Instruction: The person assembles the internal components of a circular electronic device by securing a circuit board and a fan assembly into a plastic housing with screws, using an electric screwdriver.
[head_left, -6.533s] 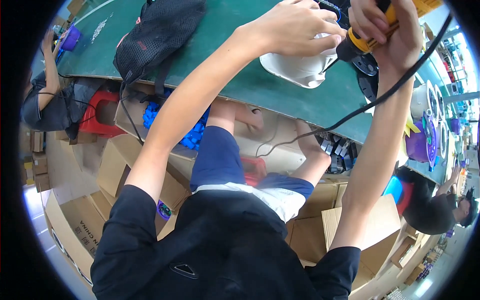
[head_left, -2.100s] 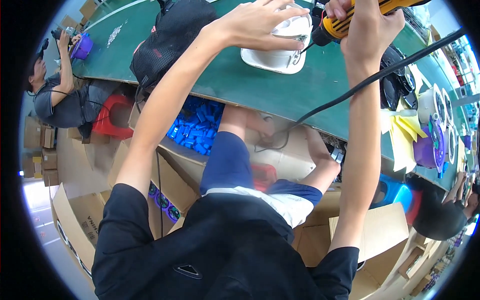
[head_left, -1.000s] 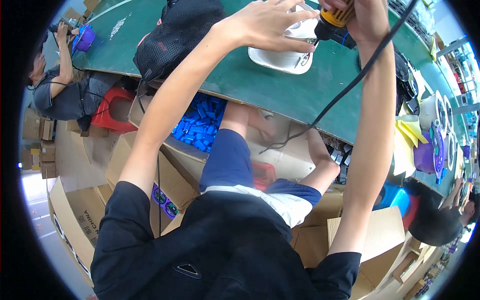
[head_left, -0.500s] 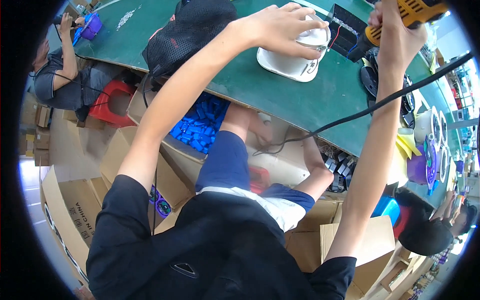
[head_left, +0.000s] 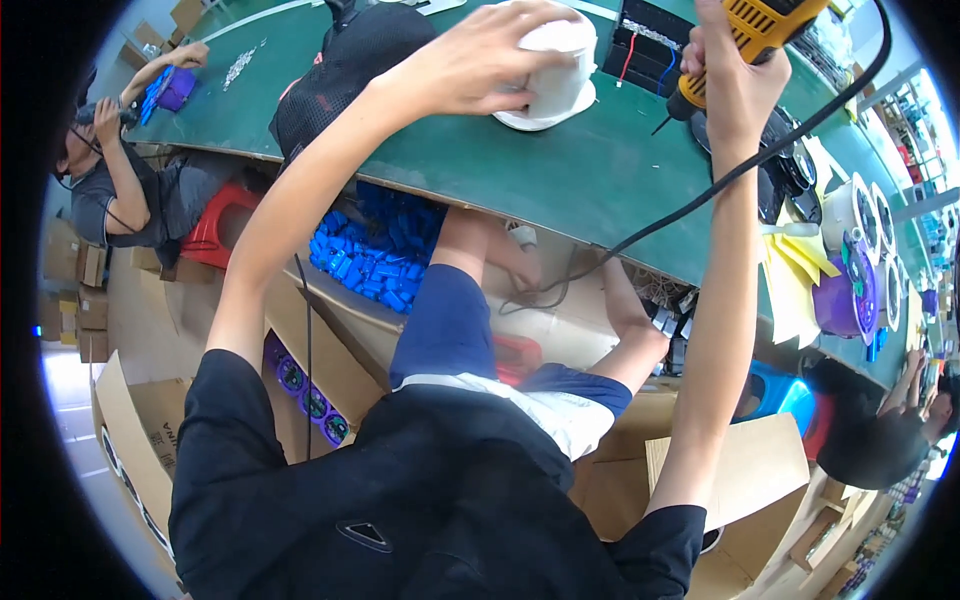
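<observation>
My left hand (head_left: 480, 62) is closed around a white rounded plastic housing (head_left: 562, 72) with a flat flared base, held at the green table top. Its fingers wrap the near side, and part of the housing is cut by the upper edge of the picture. To the right, my right hand (head_left: 738, 88) grips a yellow and black power screwdriver (head_left: 765, 25). Its thin dark bit points down and to the left, apart from the housing. A black cable (head_left: 760, 160) loops from the tool and passes over my right forearm.
A black tray of screws (head_left: 650, 35) with a red and a blue wire lies between my hands. A black mesh item (head_left: 365, 65) lies left on the green table (head_left: 560, 185). Round black parts (head_left: 785, 165) and purple housings (head_left: 845, 290) stand right. Blue pieces (head_left: 370, 260) fill a box below.
The white housing has turned in my left hand, its round body now showing more. My right hand has brought the power screwdriver lower and leftward in view, its bit now visible.
</observation>
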